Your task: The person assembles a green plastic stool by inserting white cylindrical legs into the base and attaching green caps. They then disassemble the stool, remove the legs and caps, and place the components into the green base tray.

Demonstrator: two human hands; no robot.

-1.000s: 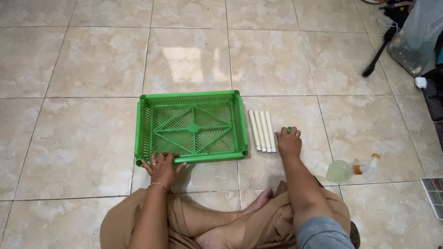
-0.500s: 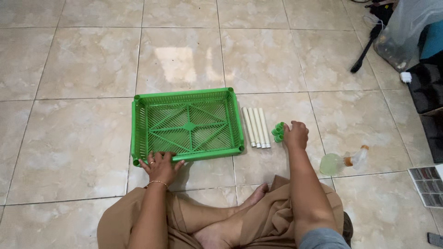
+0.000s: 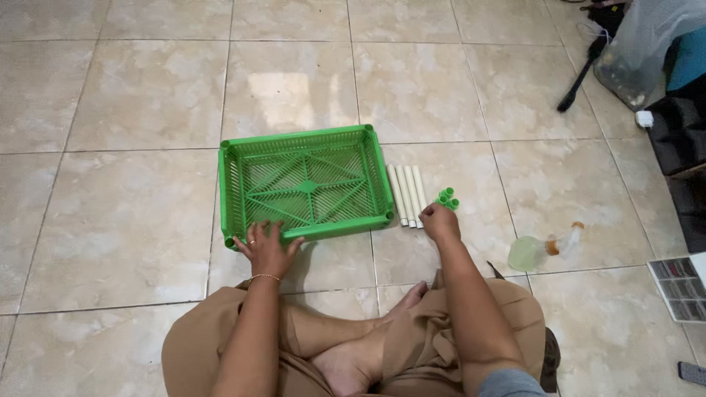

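On the tiled floor, left side: we are sitting cross-legged on the floor [image 3: 110, 184], and nothing is lying on the tiles to the left of the basket.
Green tray: the green plastic basket [image 3: 305, 184] is lying flat in front of our knees, with its open side up. It is empty inside, and no legs or other parts are attached to it as far as we can see.
Left hand: our left hand [image 3: 266, 248] is resting with spread fingers on the near rim of the basket, pressing on it and not gripping it.
White tubes: four white tubes [image 3: 407, 195] are lying side by side just to the right of the basket, still loose.
Right hand: our right hand [image 3: 440, 221] is resting at the near end of the tubes with bent fingers. We cannot tell if it is holding something.
Green connectors: small green caps [image 3: 447, 198] are lying just beyond this hand, beside the tubes.
Progress: we judge that the parts are only laid out; joining is not yet done.
Far right: a spray bottle [image 3: 540, 248] is lying on its side, well apart.
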